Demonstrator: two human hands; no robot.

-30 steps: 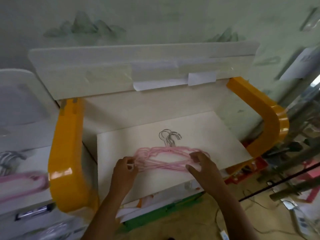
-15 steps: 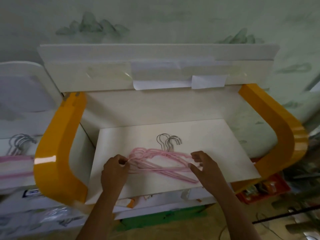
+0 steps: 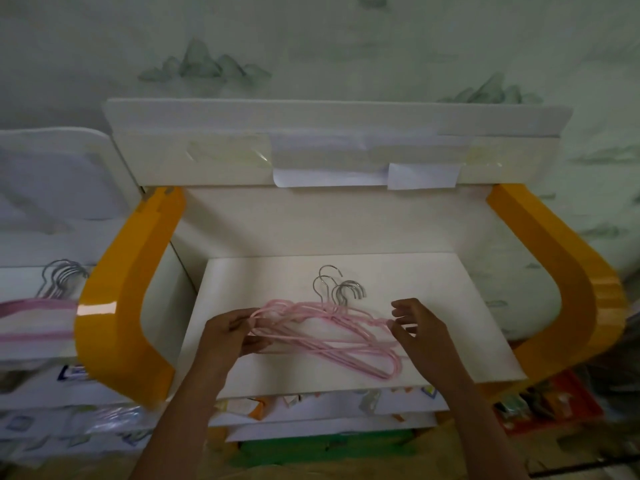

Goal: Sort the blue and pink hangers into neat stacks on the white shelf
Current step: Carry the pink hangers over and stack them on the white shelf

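1. On the white shelf (image 3: pixel 450 292), between its yellow side arms (image 3: pixel 117 299), lies a loose pile of pink hangers (image 3: pixel 325 332), metal hooks (image 3: pixel 341 289) pointing toward the shelf's back.
2. At the pile's left end, the left hand (image 3: pixel 230 336) grips the hangers with curled fingers.
3. At the right end, the right hand (image 3: pixel 420 332) touches the pile's wires, fingers half spread and bent.
4. Left of the shelf, more pink hangers (image 3: pixel 34 310) lie stacked.

The left ends of the pink hangers (image 3: pixel 322 327) vanish under the fingers of the left hand (image 3: pixel 227 336), so the grip there cannot be read. A second pink stack (image 3: pixel 33 318) at far left is cut by the picture's edge and partly hidden behind the orange frame (image 3: pixel 117 306). The clutter under the white shelf (image 3: pixel 450 306) is too blurred to name.
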